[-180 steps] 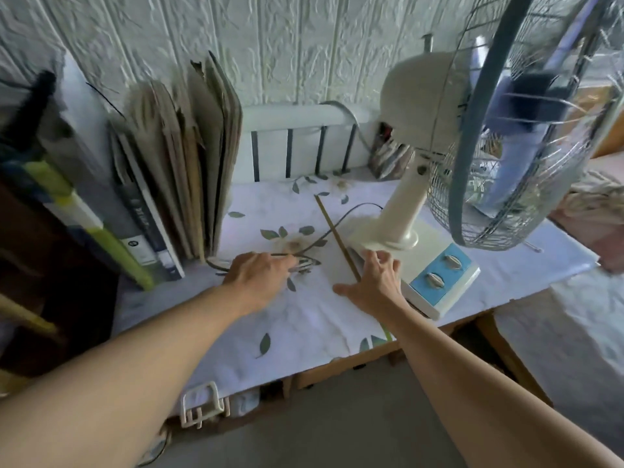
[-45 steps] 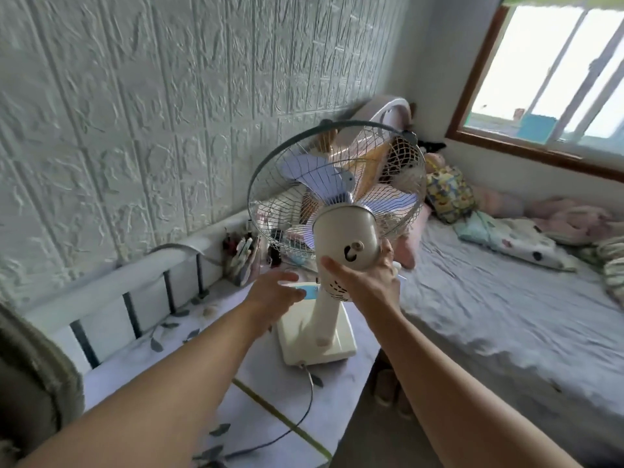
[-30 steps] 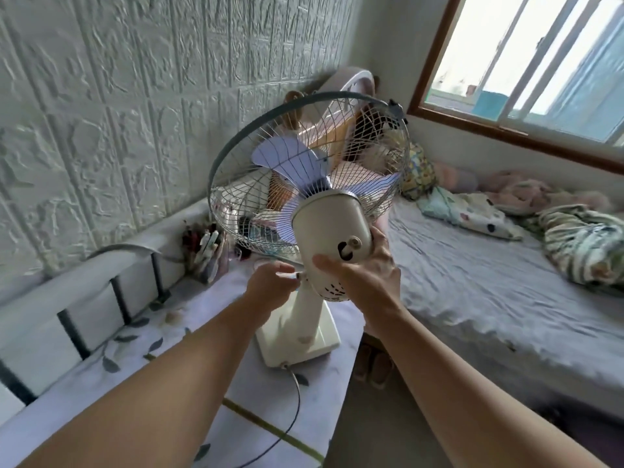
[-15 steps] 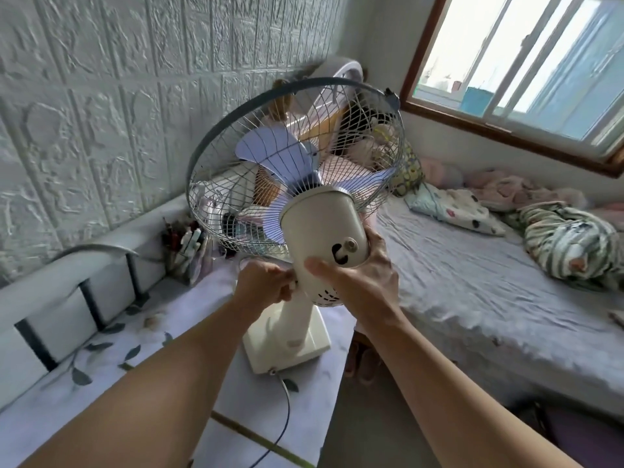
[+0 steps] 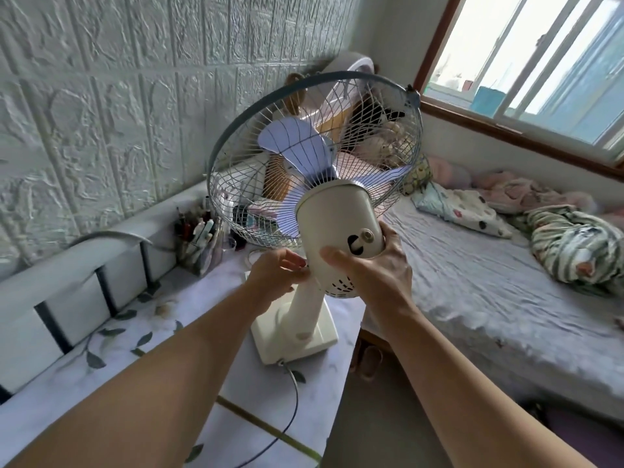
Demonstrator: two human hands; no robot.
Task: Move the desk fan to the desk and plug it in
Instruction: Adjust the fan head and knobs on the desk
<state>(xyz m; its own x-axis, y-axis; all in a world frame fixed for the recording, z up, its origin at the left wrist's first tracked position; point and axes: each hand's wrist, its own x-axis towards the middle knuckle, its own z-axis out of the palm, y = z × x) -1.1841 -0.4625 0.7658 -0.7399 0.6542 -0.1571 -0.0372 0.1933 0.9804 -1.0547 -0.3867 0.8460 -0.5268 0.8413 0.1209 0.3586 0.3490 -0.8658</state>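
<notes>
The cream desk fan stands on the desk, its square base near the desk's right edge and its wire cage with pale blue blades turned away from me toward the bed. My right hand wraps the rear of the motor housing from below. My left hand grips the left side of the housing where it meets the neck. A dark cord runs from the base's near side toward me across the desk; its plug is out of sight.
A cup of pens stands at the desk's back against a white railing. A bed with rumpled bedding lies right of the desk. The textured wall is on the left, a window at upper right.
Six seconds ago my hands lay at the cord and the fan's base. Over the last second both hands have stayed on the housing while the fan head tilted slightly upward.
</notes>
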